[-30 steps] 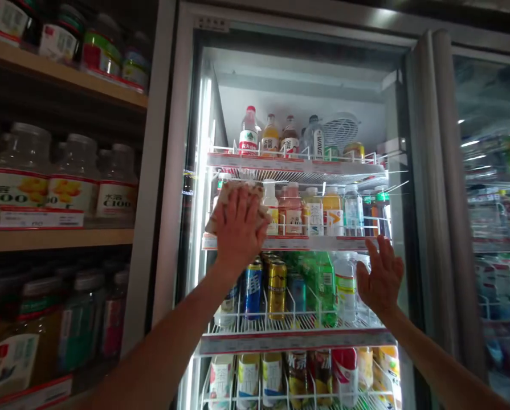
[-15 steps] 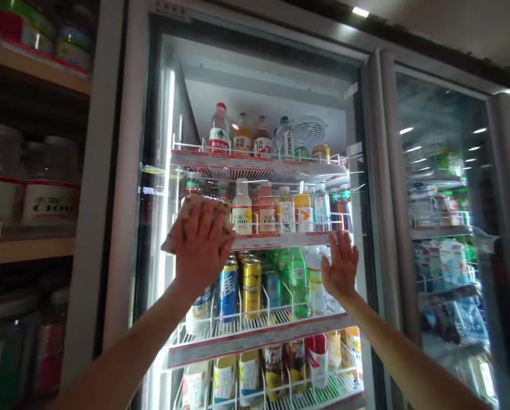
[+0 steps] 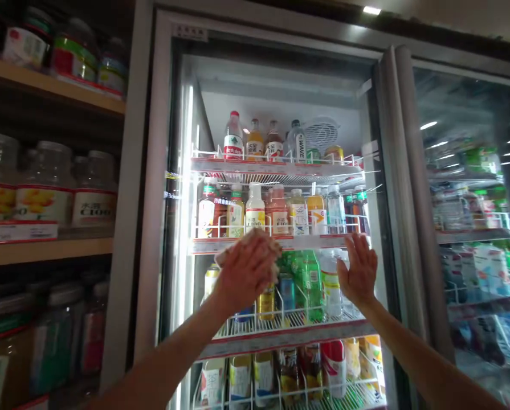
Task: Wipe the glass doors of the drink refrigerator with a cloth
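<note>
My left hand [image 3: 246, 272] presses a light cloth [image 3: 266, 244] flat against the glass door [image 3: 280, 102] of a lit drinks fridge, at the height of the second shelf's front rail. Its fingers lie spread over the cloth. My right hand [image 3: 359, 272] rests open on the same glass to the right, fingers stretched upward, holding nothing. Behind the glass stand rows of bottles [image 3: 280, 210] and cans [image 3: 266, 300] on white wire shelves.
Wooden shelves [image 3: 45, 250] with large plastic jars [image 3: 45, 182] stand to the left of the fridge. A second glass door [image 3: 472, 216] with more drinks is to the right, past the metal door frame [image 3: 394, 188].
My left hand has slid the cloth down and to the right across the glass, uncovering the bottles on the second shelf. My right hand has stayed flat on the glass.
</note>
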Available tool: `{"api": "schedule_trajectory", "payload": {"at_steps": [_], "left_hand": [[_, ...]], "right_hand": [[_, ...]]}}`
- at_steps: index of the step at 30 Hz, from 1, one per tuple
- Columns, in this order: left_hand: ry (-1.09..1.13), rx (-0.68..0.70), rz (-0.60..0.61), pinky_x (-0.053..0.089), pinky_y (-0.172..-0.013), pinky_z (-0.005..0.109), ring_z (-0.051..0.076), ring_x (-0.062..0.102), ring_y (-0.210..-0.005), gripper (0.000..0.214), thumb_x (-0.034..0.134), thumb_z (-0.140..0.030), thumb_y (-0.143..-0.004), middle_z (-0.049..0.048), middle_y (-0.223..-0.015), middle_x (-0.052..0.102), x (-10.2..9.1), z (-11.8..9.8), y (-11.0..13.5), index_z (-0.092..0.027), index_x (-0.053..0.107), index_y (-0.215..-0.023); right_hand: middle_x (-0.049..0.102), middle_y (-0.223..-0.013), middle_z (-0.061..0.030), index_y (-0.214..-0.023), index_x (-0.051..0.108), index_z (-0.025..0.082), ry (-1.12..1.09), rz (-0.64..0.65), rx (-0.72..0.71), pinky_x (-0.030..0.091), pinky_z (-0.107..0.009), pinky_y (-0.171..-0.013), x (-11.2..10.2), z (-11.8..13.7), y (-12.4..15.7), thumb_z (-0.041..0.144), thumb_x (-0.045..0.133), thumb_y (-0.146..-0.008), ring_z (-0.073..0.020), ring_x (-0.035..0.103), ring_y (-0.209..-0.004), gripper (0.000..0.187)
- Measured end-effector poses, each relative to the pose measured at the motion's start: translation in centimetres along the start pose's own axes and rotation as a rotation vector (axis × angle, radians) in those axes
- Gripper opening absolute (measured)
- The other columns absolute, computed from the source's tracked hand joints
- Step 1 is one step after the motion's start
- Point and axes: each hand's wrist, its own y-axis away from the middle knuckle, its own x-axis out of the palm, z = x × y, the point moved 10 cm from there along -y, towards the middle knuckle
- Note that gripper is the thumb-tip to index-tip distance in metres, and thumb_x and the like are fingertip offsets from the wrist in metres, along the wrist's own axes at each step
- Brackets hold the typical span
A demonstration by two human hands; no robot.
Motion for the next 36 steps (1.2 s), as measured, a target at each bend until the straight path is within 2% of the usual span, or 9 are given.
{"api": "schedule_trajectory", "payload": {"at_steps": [2, 7, 14, 20, 25, 27, 32, 34, 36], "left_hand": [[0.012, 0.079, 0.013, 0.010, -0.118, 0.039, 0.019, 0.023, -0.141, 0.050, 0.044, -0.048, -0.088, -0.0007, -0.144, 0.043, 0.0, -1.3, 0.9, -0.030, 0.043, -0.135], [-0.131, -0.363, -0.083, 0.020, -0.113, 0.048, 0.028, 0.019, -0.142, 0.059, 0.045, -0.040, -0.089, 0.0153, -0.149, 0.031, -3.3, 7.9, 2.5, -0.016, 0.033, -0.142], [0.008, 0.177, 0.163, 0.006, -0.119, 0.041, 0.020, 0.015, -0.143, 0.058, 0.045, -0.049, -0.087, -0.0027, -0.147, 0.036, -1.6, -0.9, 9.1, -0.030, 0.035, -0.141], [-0.089, -0.247, 0.027, 0.014, -0.117, 0.043, 0.024, 0.022, -0.141, 0.064, 0.052, -0.044, -0.086, 0.0092, -0.147, 0.035, -3.3, 4.8, 9.4, -0.022, 0.032, -0.143], [0.040, 0.179, 0.180, 0.006, -0.119, 0.041, 0.021, 0.016, -0.143, 0.049, 0.045, -0.047, -0.087, -0.0046, -0.148, 0.035, -1.4, -4.6, 12.3, -0.031, 0.047, -0.132], [0.033, 0.130, 0.158, 0.007, -0.119, 0.040, 0.020, 0.018, -0.142, 0.049, 0.045, -0.047, -0.087, -0.0045, -0.147, 0.037, -1.5, -3.6, 11.3, -0.031, 0.046, -0.134], [-0.111, -0.380, -0.012, 0.017, -0.114, 0.048, 0.025, 0.021, -0.142, 0.055, 0.047, -0.042, -0.088, 0.0111, -0.147, 0.035, -2.8, 6.7, 6.3, -0.020, 0.039, -0.138], [-0.103, -0.375, -0.013, 0.015, -0.114, 0.050, 0.028, 0.019, -0.142, 0.056, 0.048, -0.042, -0.088, 0.0129, -0.148, 0.033, -2.6, 6.0, 6.1, -0.018, 0.040, -0.137], [-0.036, -0.167, 0.023, 0.011, -0.116, 0.048, 0.026, 0.019, -0.142, 0.054, 0.047, -0.043, -0.087, 0.0078, -0.147, 0.036, -1.9, 2.3, 6.4, -0.020, 0.043, -0.136]], "right_hand": [[0.036, -0.148, -0.0116, -0.146, 0.025, 0.020, 0.006, 0.005, -0.001, 0.022, -0.046, -0.110, 0.0, 0.0, 0.0, 0.034, 0.035, -0.091, -0.0252, 0.027, -0.140, 0.058], [0.037, -0.147, -0.0132, -0.146, 0.026, 0.019, 0.003, -0.004, -0.009, 0.024, -0.046, -0.110, 0.1, 0.0, 0.1, 0.035, 0.034, -0.091, -0.0257, 0.027, -0.140, 0.058], [0.038, -0.146, -0.0140, -0.143, 0.033, 0.017, -0.011, -0.037, -0.030, 0.026, -0.048, -0.108, 0.1, -0.2, 0.2, 0.037, 0.036, -0.090, -0.0274, 0.030, -0.138, 0.056], [0.038, -0.146, -0.0147, -0.142, 0.034, 0.014, -0.012, -0.017, -0.019, 0.025, -0.048, -0.108, 0.3, -0.5, 0.4, 0.038, 0.035, -0.089, -0.0280, 0.030, -0.138, 0.057], [0.039, -0.145, -0.0139, -0.142, 0.034, 0.016, -0.003, -0.017, -0.009, 0.026, -0.049, -0.107, 0.3, -0.7, 0.4, 0.039, 0.035, -0.089, -0.0295, 0.032, -0.137, 0.058], [0.040, -0.145, -0.0135, -0.143, 0.034, 0.018, -0.006, -0.031, -0.025, 0.028, -0.048, -0.107, 0.1, -0.6, 0.3, 0.040, 0.036, -0.089, -0.0299, 0.034, -0.136, 0.058], [0.040, -0.145, -0.0134, -0.143, 0.033, 0.018, -0.016, -0.044, -0.045, 0.028, -0.048, -0.107, -0.1, -0.5, 0.2, 0.038, 0.036, -0.090, -0.0299, 0.034, -0.136, 0.057], [0.040, -0.144, -0.0142, -0.143, 0.034, 0.017, -0.012, -0.048, -0.046, 0.028, -0.048, -0.107, -0.2, -0.4, 0.2, 0.038, 0.037, -0.090, -0.0296, 0.034, -0.136, 0.057], [0.041, -0.143, -0.0150, -0.142, 0.036, 0.016, 0.000, -0.061, -0.052, 0.029, -0.047, -0.107, -0.3, -0.3, 0.2, 0.038, 0.037, -0.090, -0.0291, 0.035, -0.136, 0.056]]}}
